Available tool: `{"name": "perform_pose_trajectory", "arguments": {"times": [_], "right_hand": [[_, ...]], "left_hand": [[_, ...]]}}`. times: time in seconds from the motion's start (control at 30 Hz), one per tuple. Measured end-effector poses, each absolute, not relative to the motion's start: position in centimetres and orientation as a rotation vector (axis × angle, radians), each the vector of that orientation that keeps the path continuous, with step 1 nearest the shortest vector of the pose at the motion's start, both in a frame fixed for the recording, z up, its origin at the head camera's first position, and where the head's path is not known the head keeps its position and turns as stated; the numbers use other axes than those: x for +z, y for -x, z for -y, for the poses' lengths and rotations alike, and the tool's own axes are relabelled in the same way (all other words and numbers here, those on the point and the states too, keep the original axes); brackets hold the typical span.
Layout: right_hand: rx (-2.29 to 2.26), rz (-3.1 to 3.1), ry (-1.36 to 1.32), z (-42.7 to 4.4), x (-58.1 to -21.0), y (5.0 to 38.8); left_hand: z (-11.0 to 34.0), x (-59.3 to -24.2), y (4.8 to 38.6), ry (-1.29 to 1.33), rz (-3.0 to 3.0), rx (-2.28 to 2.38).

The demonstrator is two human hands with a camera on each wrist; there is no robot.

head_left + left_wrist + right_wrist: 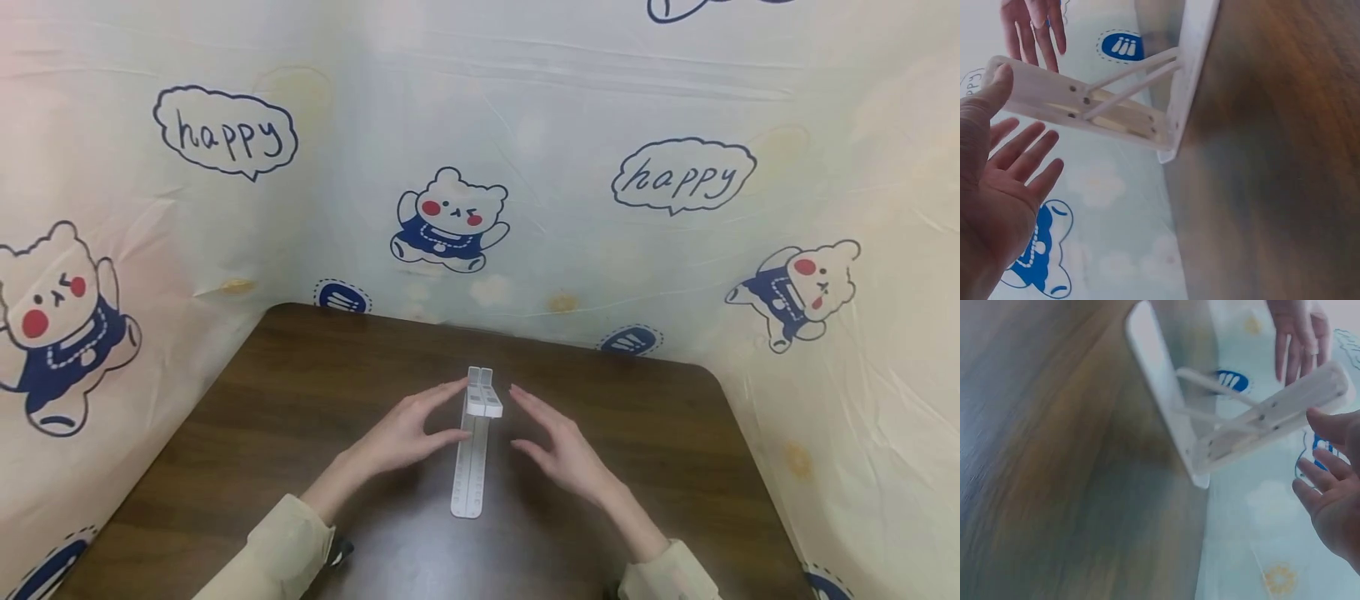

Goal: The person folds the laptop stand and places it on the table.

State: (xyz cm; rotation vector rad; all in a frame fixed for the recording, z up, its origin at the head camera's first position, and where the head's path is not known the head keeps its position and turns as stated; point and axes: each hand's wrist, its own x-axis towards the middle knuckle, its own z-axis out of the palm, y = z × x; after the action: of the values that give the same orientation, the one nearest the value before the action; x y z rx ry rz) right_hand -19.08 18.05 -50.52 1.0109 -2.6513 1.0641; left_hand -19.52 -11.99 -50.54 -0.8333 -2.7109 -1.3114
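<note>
A white folding stand (467, 479) stands on the table. Its long flat base lies on the wood, and a raised arm (1035, 94) slopes up from one end, held by two thin struts (1219, 419). My left hand (401, 433) is at the stand's left side with fingers extended; its thumb overlaps the arm's upper end in the left wrist view, and contact is hard to tell. On the other side, my right hand (566, 454) has its fingers spread and relaxed, with a small gap to the stand in the head view. Neither hand curls round it.
The dark brown wooden table (315, 367) has rounded far corners. A pale cloth (562, 100) printed with bears and "happy" bubbles hangs behind it and along both sides. Light sleeves (288, 537) cover both forearms.
</note>
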Motion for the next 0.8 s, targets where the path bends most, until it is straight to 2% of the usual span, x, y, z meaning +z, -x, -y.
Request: {"name": "perform_pose_trajectory", "arguments": {"times": [0.17,0.57,0.8], "right_hand": [[1.352,2.634,-0.964,-17.1,-48.7,19.9],[1.672,2.490,-0.952,-14.8,-48.5,21.3],[1.641,2.465,-0.917,-14.6,-48.4,20.9]], "left_hand": [[11.6,-49.3,19.9,0.923,2.648,-1.392],[11.2,-48.1,20.9,0.954,2.526,-1.427],[11.2,-48.3,20.8,0.976,2.471,-1.432]]}}
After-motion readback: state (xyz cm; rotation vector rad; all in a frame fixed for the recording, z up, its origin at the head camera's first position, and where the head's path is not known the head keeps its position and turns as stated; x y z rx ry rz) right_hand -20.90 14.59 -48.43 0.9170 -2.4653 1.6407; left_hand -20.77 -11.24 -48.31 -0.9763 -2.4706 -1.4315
